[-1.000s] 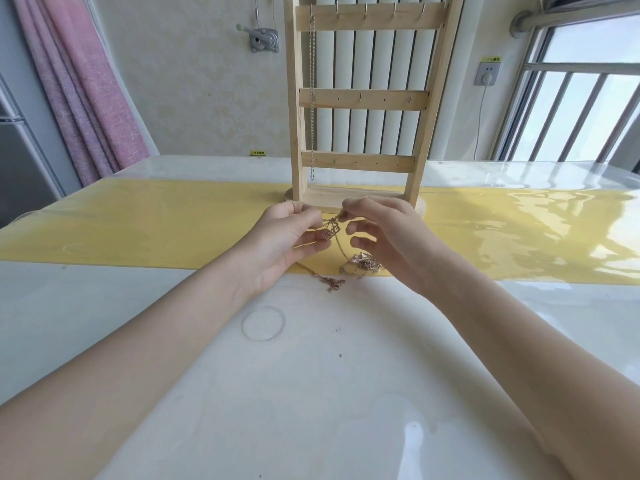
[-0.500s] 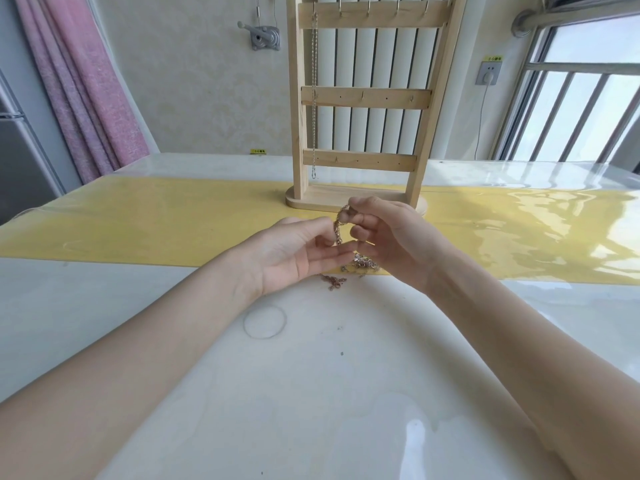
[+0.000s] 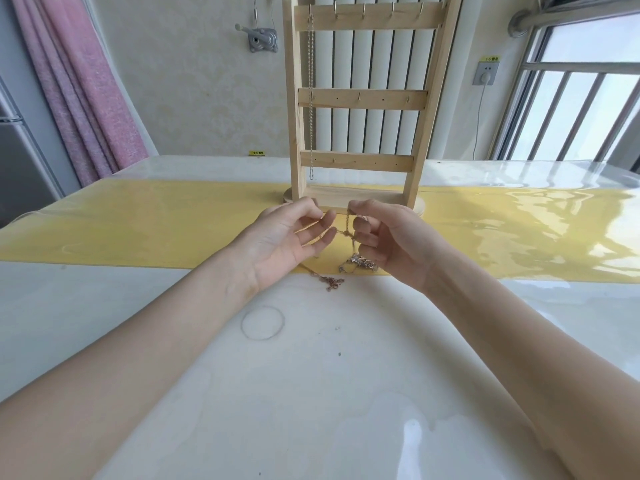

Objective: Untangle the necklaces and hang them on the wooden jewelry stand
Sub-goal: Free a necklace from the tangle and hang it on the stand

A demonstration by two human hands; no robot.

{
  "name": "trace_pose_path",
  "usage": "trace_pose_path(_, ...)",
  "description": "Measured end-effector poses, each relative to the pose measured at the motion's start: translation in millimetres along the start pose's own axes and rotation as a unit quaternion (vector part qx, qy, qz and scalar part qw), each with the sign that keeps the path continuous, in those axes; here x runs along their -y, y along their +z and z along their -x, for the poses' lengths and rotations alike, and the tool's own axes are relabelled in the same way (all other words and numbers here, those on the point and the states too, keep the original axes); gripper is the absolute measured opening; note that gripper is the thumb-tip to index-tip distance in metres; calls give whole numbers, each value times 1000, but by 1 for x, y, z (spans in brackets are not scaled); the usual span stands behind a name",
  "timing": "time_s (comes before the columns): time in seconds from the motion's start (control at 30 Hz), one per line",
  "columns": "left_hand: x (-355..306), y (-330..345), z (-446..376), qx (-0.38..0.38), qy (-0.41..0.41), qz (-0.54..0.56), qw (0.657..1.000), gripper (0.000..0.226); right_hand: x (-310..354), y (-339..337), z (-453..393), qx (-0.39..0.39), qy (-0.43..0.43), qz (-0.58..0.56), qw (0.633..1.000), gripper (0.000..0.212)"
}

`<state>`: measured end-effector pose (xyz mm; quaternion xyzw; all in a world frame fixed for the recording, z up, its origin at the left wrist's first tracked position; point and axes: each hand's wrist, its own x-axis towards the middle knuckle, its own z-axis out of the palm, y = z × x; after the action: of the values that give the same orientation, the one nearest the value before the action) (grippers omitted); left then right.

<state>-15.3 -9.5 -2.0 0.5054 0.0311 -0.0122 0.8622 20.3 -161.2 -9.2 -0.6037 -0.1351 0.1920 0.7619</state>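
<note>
While one chain [image 3: 311, 95] hangs, two hands [image 3: 289, 237] [image 3: 388, 237] pinch tangled necklaces [image 3: 349, 237].

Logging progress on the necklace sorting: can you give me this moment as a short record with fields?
stand: wooden jewelry stand upright on the yellow runner
hung: one silver chain on the top rail's leftmost hook
tangle: thin chains stretched between both hands, a clump resting on the table
left hand: pinches a strand
right hand: pinches a strand, fingers curled
loose end: rose-gold chain trailing on the table
</note>
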Motion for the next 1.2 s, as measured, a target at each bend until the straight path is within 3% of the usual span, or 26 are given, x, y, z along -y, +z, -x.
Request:
trace_pose_path(0.17, 0, 0, 0, -19, 27, -132, 991, 14, 2, -1, 0, -14, -23, 0, 1000, 11)
trace_pose_path(0.3, 2, 0, 2, -19, 70, -315, 946, 8, 2, -1, 1, 2, -33, 13, 999, 16)
trace_pose_path(0.43, 4, 0, 5, -16, 85, -389, 917, 9, 2, 0, 2, 20, -34, 11, 999, 13)
trace_pose_path(0.8, 3, -1, 3, -44, 105, -397, 911, 11, 0, -3, 0, 2, -39, 26, 999, 19)
trace_pose_path(0.97, 8, 2, 6, 18, 66, -417, 906, 11, 1, -1, 0, 1, -56, -1, 998, 18)
trace_pose_path(1.2, 5, -1, 3, -3, 47, -332, 942, 13, 1, -2, -2, 28, -81, 29, 996, 22)
